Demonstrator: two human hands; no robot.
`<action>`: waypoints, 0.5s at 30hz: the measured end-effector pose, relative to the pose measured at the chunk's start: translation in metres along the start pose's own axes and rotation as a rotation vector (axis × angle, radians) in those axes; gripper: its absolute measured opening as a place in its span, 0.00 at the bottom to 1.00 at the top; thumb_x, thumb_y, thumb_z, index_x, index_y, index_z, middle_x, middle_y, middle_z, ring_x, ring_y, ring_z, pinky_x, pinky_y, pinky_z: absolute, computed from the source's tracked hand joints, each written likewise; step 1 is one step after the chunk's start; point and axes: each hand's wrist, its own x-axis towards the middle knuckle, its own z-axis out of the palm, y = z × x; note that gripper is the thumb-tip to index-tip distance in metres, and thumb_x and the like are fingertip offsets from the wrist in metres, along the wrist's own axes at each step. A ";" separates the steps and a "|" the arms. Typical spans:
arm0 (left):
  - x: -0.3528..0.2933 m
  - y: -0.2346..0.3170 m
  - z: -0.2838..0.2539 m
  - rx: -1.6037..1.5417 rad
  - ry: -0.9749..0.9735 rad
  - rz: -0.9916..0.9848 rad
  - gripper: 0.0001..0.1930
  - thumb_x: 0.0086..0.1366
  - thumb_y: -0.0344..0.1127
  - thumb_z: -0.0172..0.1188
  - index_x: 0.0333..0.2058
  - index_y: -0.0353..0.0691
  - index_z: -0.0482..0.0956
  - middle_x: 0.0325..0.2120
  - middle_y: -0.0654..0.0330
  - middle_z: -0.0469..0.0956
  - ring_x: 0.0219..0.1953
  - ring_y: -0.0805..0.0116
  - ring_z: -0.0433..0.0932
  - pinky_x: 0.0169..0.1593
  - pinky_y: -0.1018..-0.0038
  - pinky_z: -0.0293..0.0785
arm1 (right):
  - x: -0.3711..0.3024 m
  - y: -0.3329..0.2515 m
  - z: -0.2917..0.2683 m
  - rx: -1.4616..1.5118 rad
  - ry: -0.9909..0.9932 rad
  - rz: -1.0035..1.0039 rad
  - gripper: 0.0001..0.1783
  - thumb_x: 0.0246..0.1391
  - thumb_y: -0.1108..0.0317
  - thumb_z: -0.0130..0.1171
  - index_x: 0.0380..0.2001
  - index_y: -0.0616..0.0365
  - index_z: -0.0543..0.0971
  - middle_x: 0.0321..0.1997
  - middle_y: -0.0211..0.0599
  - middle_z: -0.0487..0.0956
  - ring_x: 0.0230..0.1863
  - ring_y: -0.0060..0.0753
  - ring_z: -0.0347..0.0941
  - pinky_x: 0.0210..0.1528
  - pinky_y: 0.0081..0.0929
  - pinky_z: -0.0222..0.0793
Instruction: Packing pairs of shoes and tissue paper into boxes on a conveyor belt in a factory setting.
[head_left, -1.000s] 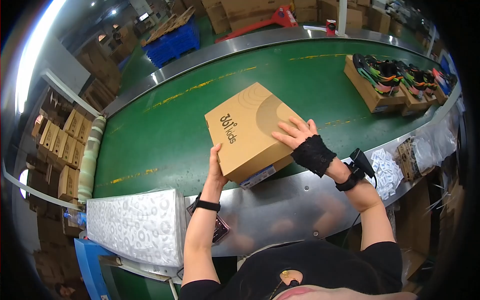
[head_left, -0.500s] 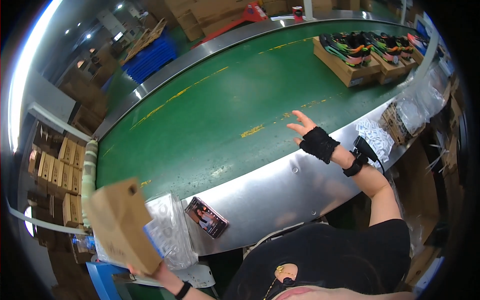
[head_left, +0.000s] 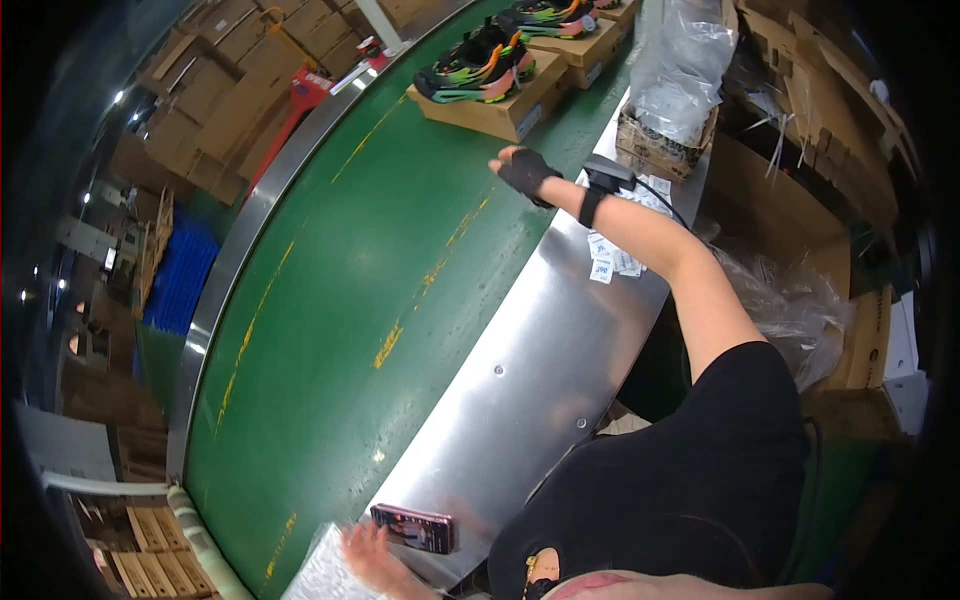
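My right hand (head_left: 522, 174) wears a black fingerless glove and reaches over the green conveyor belt (head_left: 330, 330). Its fingers are apart and hold nothing. Just beyond it, a multicoloured sports shoe pair (head_left: 478, 66) rests on a brown shoebox (head_left: 505, 108). My left hand (head_left: 375, 560), a little blurred, is low in the view with its fingers spread and nothing visible in it. It is over or beside a stack of clear plastic bags (head_left: 325, 570); contact cannot be made out. A phone (head_left: 413, 528) with a lit screen lies right beside that hand.
Small white packets (head_left: 612, 256) lie on the metal ledge (head_left: 520, 350) under my right forearm. Behind them stands an open carton (head_left: 650, 145) with clear plastic bags. More shoes on boxes (head_left: 575, 45) are farther along the belt. Shoeboxes (head_left: 155, 560) are stacked at lower left.
The brown box that my left hand held is out of view, and that hand is now beside the phone. My view has swung right; my right hand is closer to the shoes.
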 end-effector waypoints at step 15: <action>-0.036 -0.082 0.197 1.468 -0.913 0.459 0.51 0.40 0.58 0.65 0.54 0.29 0.52 0.52 0.24 0.39 0.57 0.29 0.39 0.52 0.37 0.39 | 0.161 0.121 0.034 0.605 0.436 0.734 0.14 0.40 0.59 0.59 0.29 0.54 0.73 0.22 0.35 0.72 0.21 0.30 0.66 0.22 0.29 0.63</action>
